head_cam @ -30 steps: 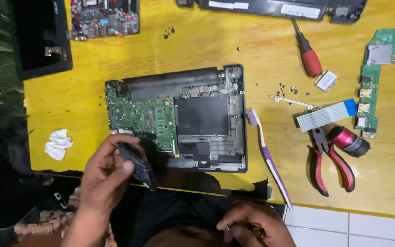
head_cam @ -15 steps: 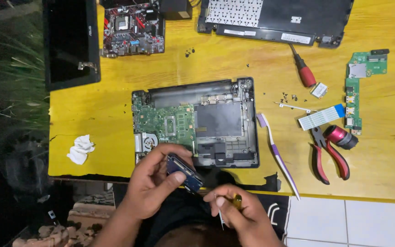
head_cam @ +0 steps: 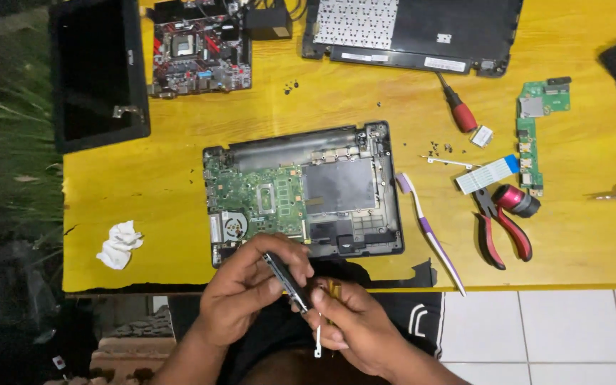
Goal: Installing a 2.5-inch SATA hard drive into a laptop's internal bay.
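Fingers (head_cam: 279, 267) of both hands pinching a slim dark part (head_cam: 286, 279), yellow table (head_cam: 165, 178) (white floor tiles (head_cam: 565, 328) beside)

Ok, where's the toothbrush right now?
In the head view the purple-and-white toothbrush lies on the yellow table, just right of the opened laptop base and left of the red-handled pliers.

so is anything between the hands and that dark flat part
No, nothing visible. The left hand grips the dark flat part directly, and the right hand touches its lower end, in front of the open laptop base.
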